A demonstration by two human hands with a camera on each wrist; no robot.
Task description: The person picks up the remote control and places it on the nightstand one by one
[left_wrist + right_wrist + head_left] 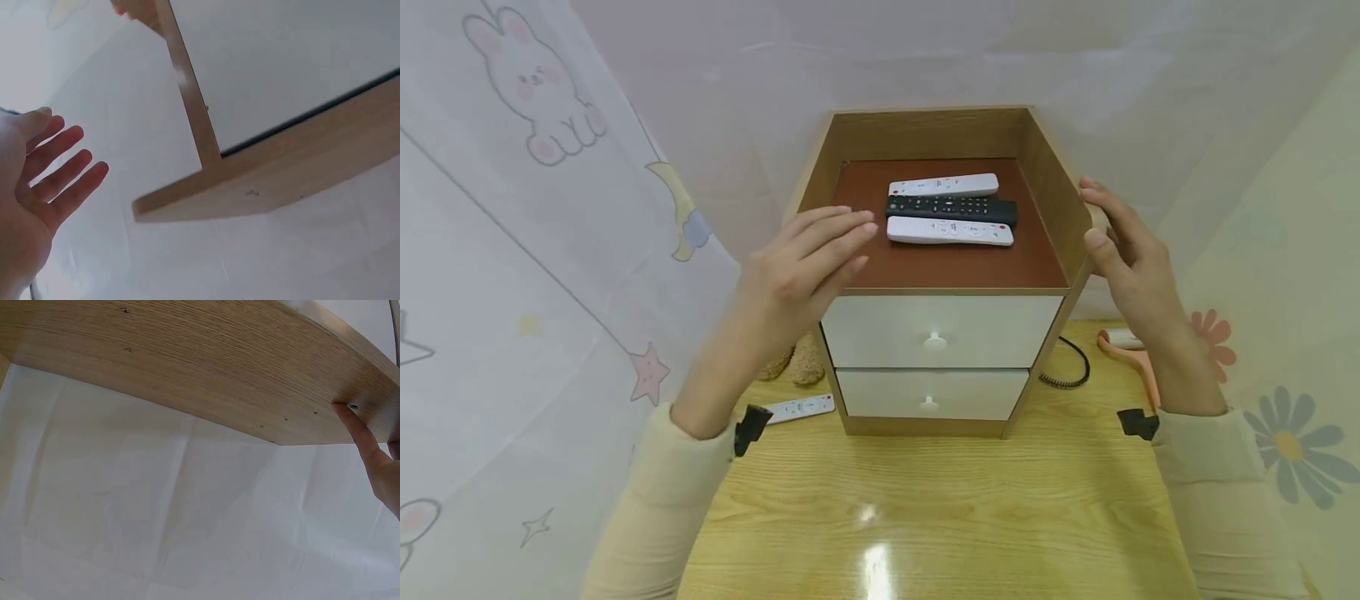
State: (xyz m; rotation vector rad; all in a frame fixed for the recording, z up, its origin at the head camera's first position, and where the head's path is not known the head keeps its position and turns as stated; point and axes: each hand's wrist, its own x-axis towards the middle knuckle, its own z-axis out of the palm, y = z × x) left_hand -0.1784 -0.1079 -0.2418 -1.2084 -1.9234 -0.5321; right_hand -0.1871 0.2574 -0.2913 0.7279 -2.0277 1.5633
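Note:
A small wooden cabinet (pixel 865 425) with two white drawers stands in the middle of the head view. On its brown recessed top (pixel 955 271) lie a white remote control (pixel 951 231), a black remote control (pixel 951 208) and another white remote control (pixel 943 184), side by side. My left hand (pixel 805 262) hovers over the cabinet's left front, fingers extended; in the left wrist view the hand (pixel 31 187) is apart from the wood, holding nothing. My right hand (pixel 1138 267) grips the rounded front corner of the right side panel (pixel 1052 183). In the right wrist view a finger (pixel 359 428) touches that panel's outer face.
Left of the cabinet, a further white remote control (pixel 801 408) lies on the wooden table (pixel 925 500), near a brown fuzzy object (pixel 807 360). To the right are a black coiled cord (pixel 1078 371) and an orange-handled item (pixel 1131 350). Pale printed sheets (pixel 625 250) hang around.

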